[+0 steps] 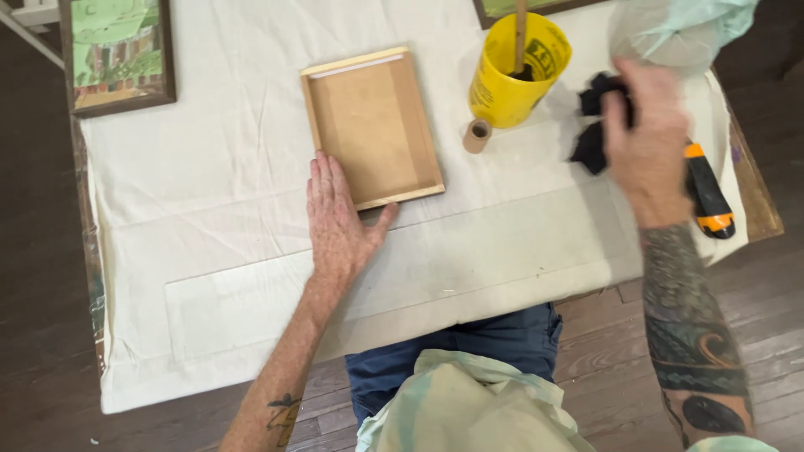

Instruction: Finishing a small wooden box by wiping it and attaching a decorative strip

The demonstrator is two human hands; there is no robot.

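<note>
A shallow rectangular frame of pale unfinished wood (pixel 373 125) lies back-side up on a table (pixel 209 209) draped in an off-white cloth, and it serves as the landmark here. The left hand (pixel 337 219) lies flat on the cloth at the frame's near left corner, palm down; its grip is spread, the fingers resting against the frame's left edge and the thumb reaching along under its near edge, so the hand braces the frame rather than clasping it. To the right of the frame, just beyond its far right corner, stands a small upright cardboard tube (pixel 476 135), and directly behind that tube a yellow plastic tub (pixel 512 74) with a wooden stir stick (pixel 520 33) standing in it. Farther right of the frame, the right hand (pixel 645 138) hovers above the cloth with its grip closed around a crumpled black rag (pixel 595 125), pinching it between the fingers and the palm; the hand is blurred. Beyond that hand, near the table's right edge, lies an orange-and-black utility knife (pixel 708 194). Above the knife, at the far right corner, sits a bunched pale green plastic sheet (pixel 678 29). Well to the left of the frame, at the far left corner of the table, rests a dark-framed green picture (pixel 117 52).
</note>
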